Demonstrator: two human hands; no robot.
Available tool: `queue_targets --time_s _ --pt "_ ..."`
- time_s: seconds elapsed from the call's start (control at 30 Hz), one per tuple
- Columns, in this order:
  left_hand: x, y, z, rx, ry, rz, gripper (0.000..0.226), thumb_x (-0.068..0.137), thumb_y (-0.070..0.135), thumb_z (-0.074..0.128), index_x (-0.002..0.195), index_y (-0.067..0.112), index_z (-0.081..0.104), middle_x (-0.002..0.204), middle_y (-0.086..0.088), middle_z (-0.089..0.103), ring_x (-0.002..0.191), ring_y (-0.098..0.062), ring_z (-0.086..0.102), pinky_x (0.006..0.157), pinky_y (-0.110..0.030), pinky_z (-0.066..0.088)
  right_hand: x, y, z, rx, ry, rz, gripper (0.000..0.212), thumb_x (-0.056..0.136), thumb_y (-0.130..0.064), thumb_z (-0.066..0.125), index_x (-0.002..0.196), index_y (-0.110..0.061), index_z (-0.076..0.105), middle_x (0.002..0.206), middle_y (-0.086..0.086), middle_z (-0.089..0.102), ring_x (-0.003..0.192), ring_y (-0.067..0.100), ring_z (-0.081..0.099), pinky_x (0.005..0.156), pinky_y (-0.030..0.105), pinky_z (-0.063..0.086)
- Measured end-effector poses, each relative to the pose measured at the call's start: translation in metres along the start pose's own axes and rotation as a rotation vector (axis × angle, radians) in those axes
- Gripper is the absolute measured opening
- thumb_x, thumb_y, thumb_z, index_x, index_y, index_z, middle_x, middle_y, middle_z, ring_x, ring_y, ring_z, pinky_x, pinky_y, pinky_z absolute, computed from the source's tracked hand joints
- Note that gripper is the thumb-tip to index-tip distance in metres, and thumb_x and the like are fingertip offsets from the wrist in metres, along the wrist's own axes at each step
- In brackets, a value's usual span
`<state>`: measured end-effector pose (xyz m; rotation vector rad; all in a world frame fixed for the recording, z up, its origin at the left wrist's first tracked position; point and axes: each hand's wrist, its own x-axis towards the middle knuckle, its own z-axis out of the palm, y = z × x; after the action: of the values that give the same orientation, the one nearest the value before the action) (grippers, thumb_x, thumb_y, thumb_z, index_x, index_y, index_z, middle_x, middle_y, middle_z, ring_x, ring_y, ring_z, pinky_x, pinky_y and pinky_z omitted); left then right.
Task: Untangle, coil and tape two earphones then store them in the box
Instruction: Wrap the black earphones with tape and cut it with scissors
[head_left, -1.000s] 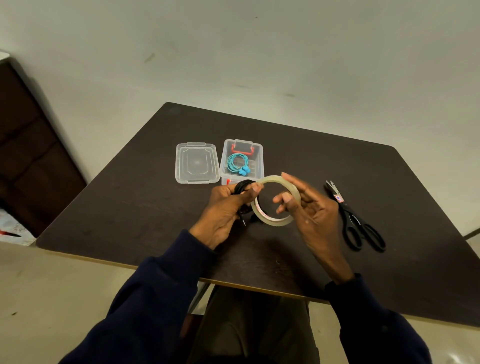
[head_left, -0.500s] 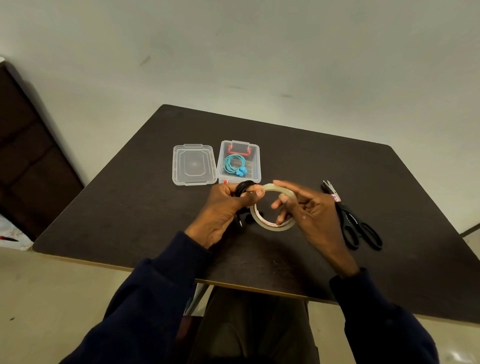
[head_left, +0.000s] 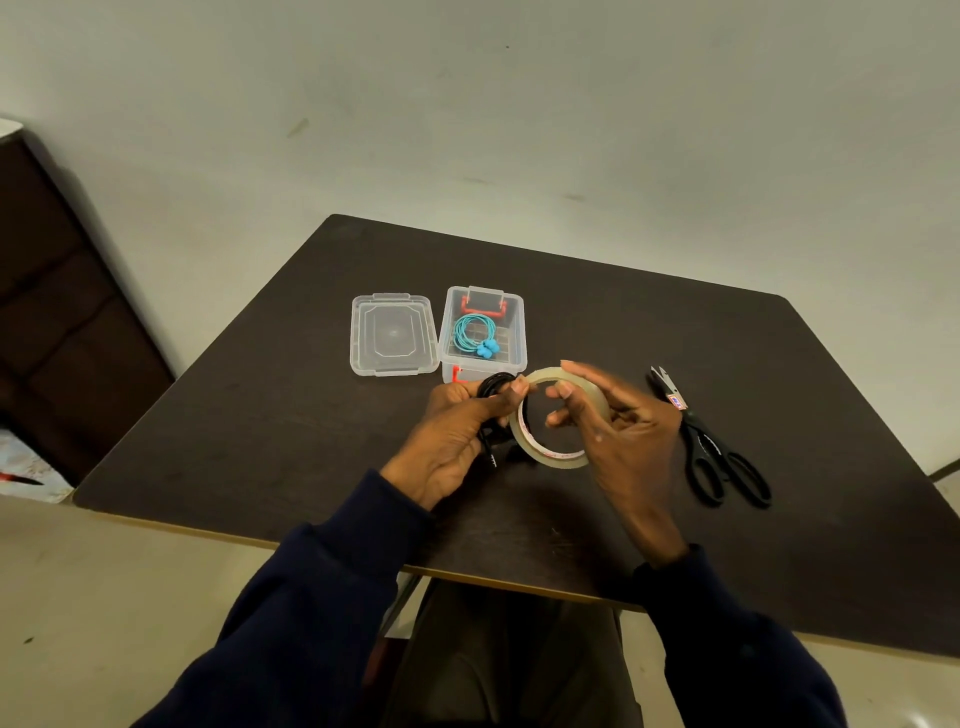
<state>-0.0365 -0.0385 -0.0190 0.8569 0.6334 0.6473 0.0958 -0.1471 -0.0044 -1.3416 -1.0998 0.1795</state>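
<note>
My left hand (head_left: 451, 434) grips a coiled black earphone (head_left: 492, 385), its jack hanging below the fingers, and its thumb and forefinger pinch the rim of a clear tape roll (head_left: 551, 451). My right hand (head_left: 613, 423) holds the same roll from the right, fingers curled through and around it. Both hands hover over the dark table (head_left: 260, 441). Behind them stands an open clear plastic box (head_left: 514, 317) with red latches; a coiled turquoise earphone (head_left: 475, 335) lies inside.
The box's clear lid (head_left: 392, 333) lies flat just left of the box. Black scissors (head_left: 714, 452) lie on the table right of my right hand. A dark cabinet (head_left: 62, 312) stands left of the table. The table's near edge is close to my lap.
My right hand's fingers have shifted along the tape roll, turning it slightly. The left hand keeps the same hold on the black earphone and the roll's rim.
</note>
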Motion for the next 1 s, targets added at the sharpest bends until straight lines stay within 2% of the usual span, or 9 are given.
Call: queue_targets --time_s 0.13,0.3,0.4,0.47,0.53,0.63,0.8,0.93,1.0 --pt "-0.0008 0.002 -0.0009 -0.059 -0.012 -0.023 0.029 0.084 0.011 0.074 0.108 -0.005 0.073 0.088 -0.011 0.068 0.06 -0.008 0.058 0.066 -0.029 0.058 -0.0021 -0.0019 0.0 -0.01 0.018 -0.038 0.033 0.09 -0.011 0.072 0.122 -0.003 0.07 0.097 0.001 0.078 0.072 0.015 0.076 0.067 0.023 0.06" --pt "-0.002 0.0056 -0.0001 -0.124 -0.01 -0.061 0.011 0.089 0.006 0.068 0.097 0.001 0.072 0.067 0.001 0.07 0.056 -0.007 0.048 0.062 -0.026 0.057 -0.0076 0.0005 -0.0019 0.084 0.029 0.009 0.038 0.092 -0.013 0.07 0.128 -0.003 0.066 0.098 0.007 0.078 0.077 0.023 0.076 0.073 0.027 0.061" --pt "-0.0033 0.0051 0.0017 -0.125 -0.003 -0.075 0.012 0.089 0.006 0.068 0.099 0.0 0.072 0.065 0.001 0.068 0.056 -0.006 0.049 0.062 -0.028 0.059 -0.0087 0.0018 -0.0028 0.086 0.031 0.016 0.037 0.092 -0.007 0.071 0.128 -0.003 0.066 0.098 0.007 0.078 0.078 0.024 0.076 0.073 0.026 0.06" --pt "-0.0022 0.0039 0.0017 -0.123 0.0 -0.069 0.024 0.089 0.006 0.069 0.11 -0.005 0.07 0.07 0.0 0.071 0.055 -0.006 0.049 0.063 -0.028 0.058 -0.0086 0.002 -0.0048 0.066 0.017 0.015 0.036 0.092 -0.005 0.071 0.128 -0.002 0.067 0.098 0.005 0.078 0.077 0.021 0.076 0.072 0.025 0.061" --pt "0.0 0.0027 0.0002 -0.122 0.014 -0.066 0.034 0.088 0.007 0.07 0.119 -0.007 0.066 0.075 -0.001 0.072 0.055 -0.006 0.05 0.067 -0.029 0.058 -0.0082 0.002 -0.0065 0.05 0.003 0.009 0.037 0.091 -0.006 0.071 0.127 -0.002 0.067 0.099 0.004 0.078 0.077 0.019 0.076 0.071 0.025 0.061" --pt "0.0012 0.0015 0.0005 -0.12 0.006 -0.087 0.035 0.088 0.007 0.07 0.12 -0.006 0.067 0.076 -0.001 0.072 0.056 -0.006 0.052 0.071 -0.033 0.06 -0.0073 0.0016 -0.006 0.056 0.044 -0.01 0.036 0.089 -0.006 0.073 0.125 0.0 0.068 0.099 0.006 0.078 0.075 0.02 0.077 0.069 0.027 0.062" --pt "-0.0016 0.0021 0.0027 -0.148 -0.018 -0.106 0.034 0.082 0.008 0.074 0.114 -0.004 0.07 0.092 -0.008 0.074 0.062 -0.009 0.057 0.101 -0.047 0.051 -0.0077 0.0046 -0.0015 0.035 0.127 -0.055 0.031 0.09 -0.006 0.073 0.12 -0.001 0.07 0.098 0.006 0.078 0.075 0.018 0.077 0.066 0.031 0.063" --pt "-0.0027 0.008 0.0012 -0.079 -0.004 0.004 0.033 0.072 0.01 0.078 0.103 -0.001 0.073 0.087 -0.01 0.075 0.077 -0.015 0.069 0.094 -0.042 0.057 -0.0046 0.0046 -0.0047 0.07 0.092 0.009 0.03 0.09 -0.007 0.074 0.119 -0.001 0.071 0.092 0.005 0.079 0.076 0.023 0.078 0.069 0.038 0.064" --pt "-0.0021 0.0094 -0.0003 0.046 0.012 0.083 0.035 0.067 0.018 0.083 0.099 0.005 0.077 0.095 -0.012 0.076 0.086 -0.019 0.071 0.094 -0.041 0.056 -0.0028 0.0038 -0.0077 0.091 0.03 0.027 0.029 0.089 -0.004 0.074 0.118 0.0 0.071 0.092 0.007 0.079 0.075 0.025 0.078 0.071 0.04 0.064"
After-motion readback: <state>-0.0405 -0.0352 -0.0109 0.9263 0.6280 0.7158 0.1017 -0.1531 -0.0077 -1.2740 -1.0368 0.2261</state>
